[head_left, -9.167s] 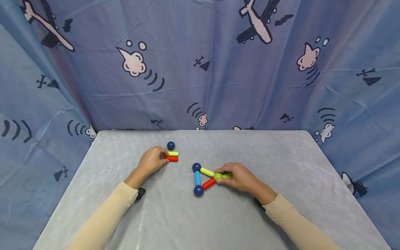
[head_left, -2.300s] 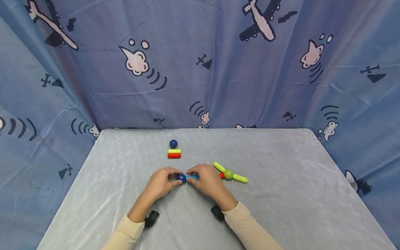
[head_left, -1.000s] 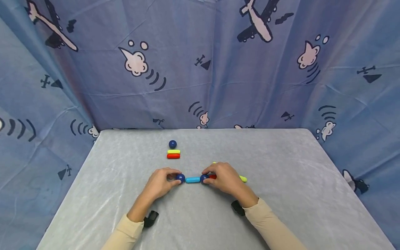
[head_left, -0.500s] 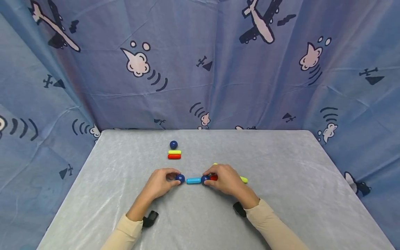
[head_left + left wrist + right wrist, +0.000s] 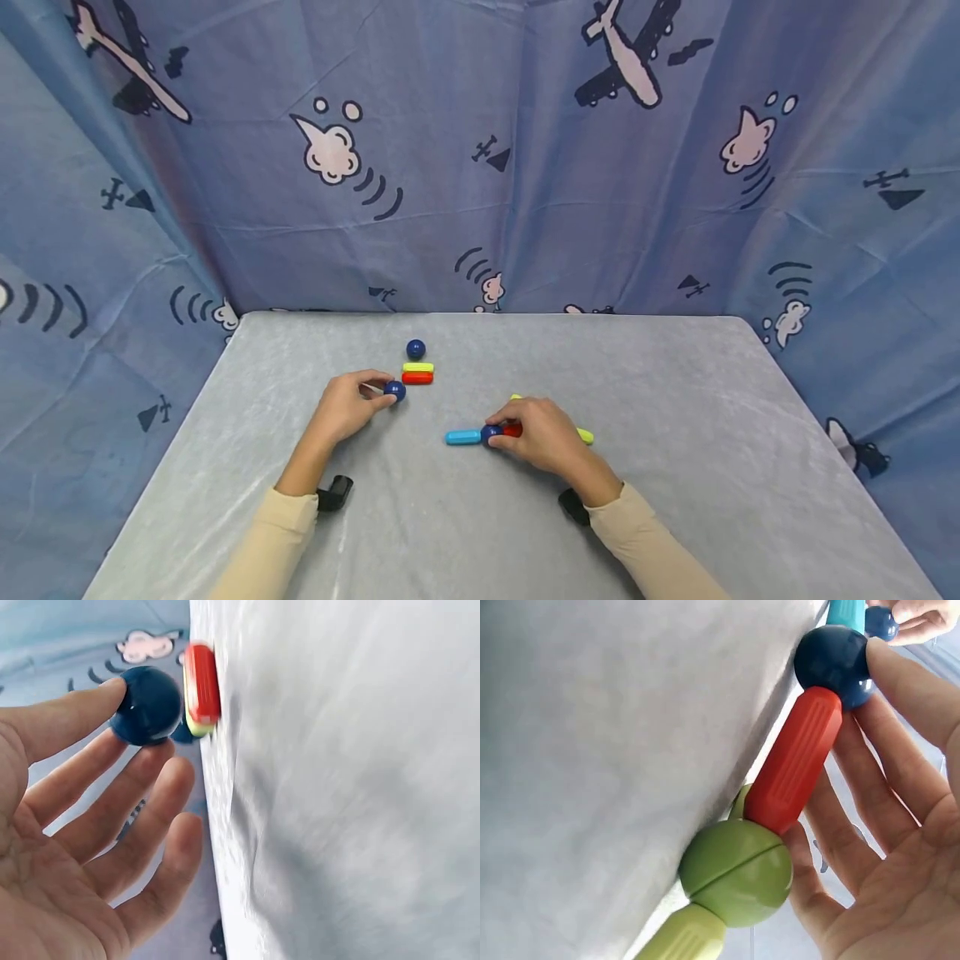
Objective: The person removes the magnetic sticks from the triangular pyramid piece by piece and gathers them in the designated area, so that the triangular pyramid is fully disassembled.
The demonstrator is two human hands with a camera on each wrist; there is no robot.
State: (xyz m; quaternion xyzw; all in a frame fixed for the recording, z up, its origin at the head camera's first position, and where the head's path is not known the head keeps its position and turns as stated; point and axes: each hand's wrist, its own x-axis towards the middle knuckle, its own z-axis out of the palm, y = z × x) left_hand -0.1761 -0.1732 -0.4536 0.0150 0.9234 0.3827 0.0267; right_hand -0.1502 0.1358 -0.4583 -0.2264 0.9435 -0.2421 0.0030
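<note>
My left hand (image 5: 348, 406) pinches a dark blue ball (image 5: 148, 705) between thumb and fingertips, just left of a loose red rod (image 5: 417, 377). My right hand (image 5: 551, 435) pinches a second dark blue ball (image 5: 491, 434) in a chain of what look like magnetic building pieces. A light blue rod (image 5: 462, 437) sticks out left from that ball, its far end bare. On the other side a red rod (image 5: 795, 760) runs to a green ball (image 5: 736, 872), which the hand hides in the head view. Yellow-green rods (image 5: 586, 436) branch from the green ball.
Touching the loose red rod is a loose yellow-green rod (image 5: 417, 367), with a third dark blue ball (image 5: 416, 349) behind it. All lie on a grey cloth-covered table (image 5: 675, 367). A blue printed curtain (image 5: 420, 167) hangs behind and at both sides.
The closed triangle of earlier is now opened into a line. My left hand has pulled its dark blue ball off the light blue rod and carried it back and left. My right hand has stayed put lately.
</note>
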